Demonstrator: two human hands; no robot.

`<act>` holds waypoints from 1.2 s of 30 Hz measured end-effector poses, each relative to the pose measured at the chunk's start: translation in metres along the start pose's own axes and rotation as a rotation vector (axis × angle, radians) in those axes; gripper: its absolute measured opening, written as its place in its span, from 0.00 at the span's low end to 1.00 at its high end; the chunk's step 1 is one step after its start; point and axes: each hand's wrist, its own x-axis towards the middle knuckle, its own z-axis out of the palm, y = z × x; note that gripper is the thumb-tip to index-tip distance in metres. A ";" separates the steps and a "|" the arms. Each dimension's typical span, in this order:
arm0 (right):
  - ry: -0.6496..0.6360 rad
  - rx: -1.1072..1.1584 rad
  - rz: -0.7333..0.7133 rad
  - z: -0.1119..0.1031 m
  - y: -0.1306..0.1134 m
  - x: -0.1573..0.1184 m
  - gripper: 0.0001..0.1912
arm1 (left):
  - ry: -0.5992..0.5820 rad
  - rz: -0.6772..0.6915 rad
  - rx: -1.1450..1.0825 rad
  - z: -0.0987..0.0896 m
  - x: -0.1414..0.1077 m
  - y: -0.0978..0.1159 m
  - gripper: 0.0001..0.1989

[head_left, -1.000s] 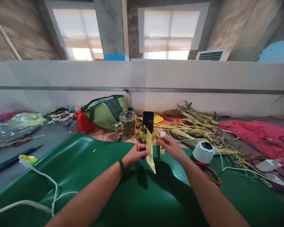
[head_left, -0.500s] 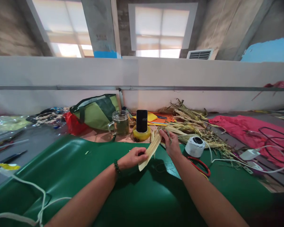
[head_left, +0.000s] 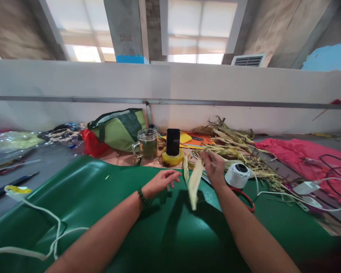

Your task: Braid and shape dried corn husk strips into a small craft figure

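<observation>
A pale dried husk strip (head_left: 195,184) hangs down from my right hand (head_left: 214,167), whose fingers pinch its upper end. My left hand (head_left: 162,183), with a dark beaded bracelet at the wrist, is held over the green mat (head_left: 116,201) to the left of the husk; its fingers are apart and it holds nothing. Behind the hands a phone (head_left: 173,142) stands upright in a yellow roll (head_left: 172,158). A smaller piece of husk (head_left: 185,170) shows just behind the hanging strip.
A glass mug (head_left: 147,144) and green bag (head_left: 119,131) are at the back left. Dried stalks (head_left: 233,142) lie at the back right. Near my right forearm are a white spool (head_left: 237,175) and red-handled tool (head_left: 248,201). White cables (head_left: 290,196) cross both sides.
My left hand has let go of the husk's lower end and opened. The husk now hangs from my right hand, which has shifted slightly right. The whole view has shifted a little.
</observation>
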 end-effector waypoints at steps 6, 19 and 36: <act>-0.209 -0.132 -0.105 0.026 -0.013 -0.026 0.18 | -0.092 -0.063 0.023 0.011 0.000 -0.009 0.22; -0.654 0.059 0.372 0.037 -0.014 -0.036 0.15 | 0.246 0.126 -0.270 -0.002 0.006 -0.008 0.23; -0.652 -0.029 0.268 0.034 -0.010 -0.034 0.12 | 0.175 0.087 -0.137 -0.004 0.006 -0.012 0.19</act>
